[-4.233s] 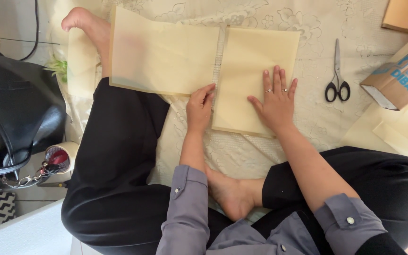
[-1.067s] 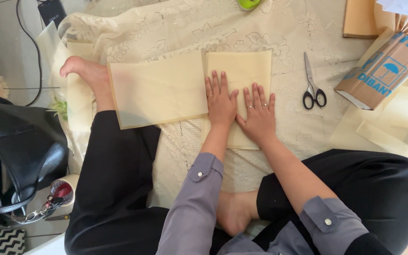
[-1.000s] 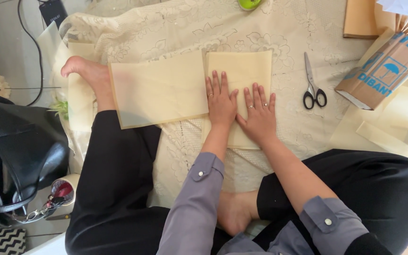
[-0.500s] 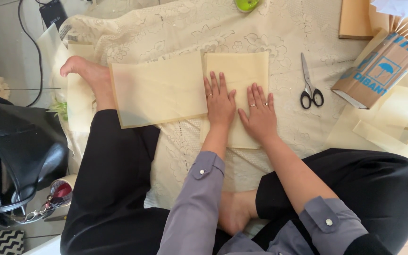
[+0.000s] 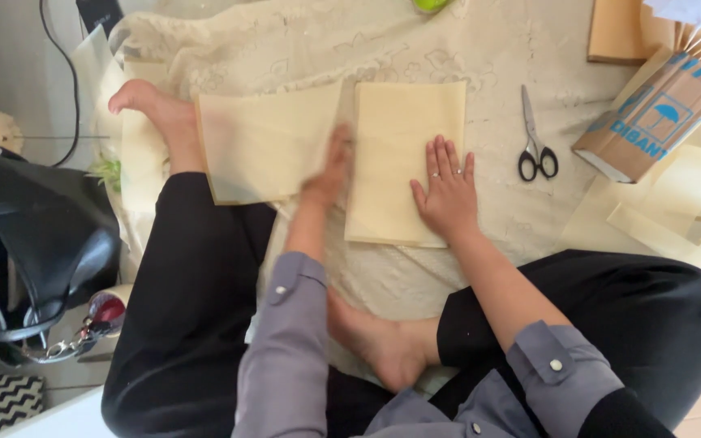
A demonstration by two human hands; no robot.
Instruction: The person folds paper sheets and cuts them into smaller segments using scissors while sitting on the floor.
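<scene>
Near the middle of the frame the right hand (image 5: 448, 191) lies flat, fingers spread and straight, pressing down on the right half of a pale yellow folded paper sheet (image 5: 403, 158) that rests on a cream lace-patterned cloth (image 5: 285, 40). The left hand (image 5: 330, 170) is blurred with motion at the crease between that panel and the sheet's wider left flap (image 5: 269, 142), which spreads toward the person's bare foot (image 5: 152, 109) at upper left; the blur hides whether its fingers are flat or curled, so I cannot tell. Black-handled steel scissors (image 5: 535, 142) lie untouched to the right of the paper, and a brown cardboard box with blue print (image 5: 659, 118) sits tilted at the upper right edge, near loose cream paper pieces (image 5: 675, 207). The likely trouble here is a crooked or wrinkled fold: if the moving hand drags the thin sheet while only one palm pins it, the panel could slide on the soft cloth and the edges drift out of line. Compared with half a second ago, when both hands lay side by side on the right panel, the left hand has slid leftward to the crease, while the right has stayed planted.
</scene>
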